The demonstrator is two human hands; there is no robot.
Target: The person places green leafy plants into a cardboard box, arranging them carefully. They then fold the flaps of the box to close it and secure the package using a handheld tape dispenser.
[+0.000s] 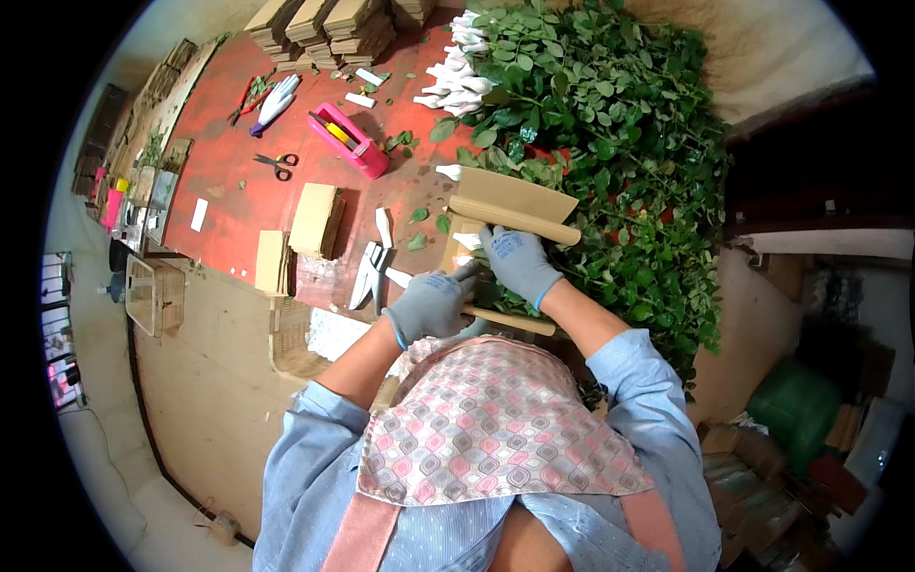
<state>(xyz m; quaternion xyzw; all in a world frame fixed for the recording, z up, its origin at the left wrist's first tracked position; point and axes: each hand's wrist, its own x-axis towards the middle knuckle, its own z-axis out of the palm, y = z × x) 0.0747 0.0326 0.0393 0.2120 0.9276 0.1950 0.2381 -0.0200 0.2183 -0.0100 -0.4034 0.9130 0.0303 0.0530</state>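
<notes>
Both my hands wear grey gloves. My right hand (518, 261) rests over rose stems, its fingertips beside a bud in a white sleeve (468, 242). Close to it, my left hand (434, 304) has its fingers at another sleeved bud (463, 262) and near the rolled lower edge of a cardboard sheet (511, 319); its exact grip is hidden. Above my right hand lies a curled piece of cardboard (515, 219), with a flat cardboard sheet (518, 194) behind it. One more white-sleeved bud (449, 171) lies at that sheet's left corner.
Leafy rose stems (607, 107) cover the right of the red table (214, 157). Farther left are a pink tape dispenser (350, 141), black scissors (279, 166), a stapler-like metal tool (369, 277), cardboard stacks (314, 218), a white glove (277, 101) and red-handled pruners (251, 100).
</notes>
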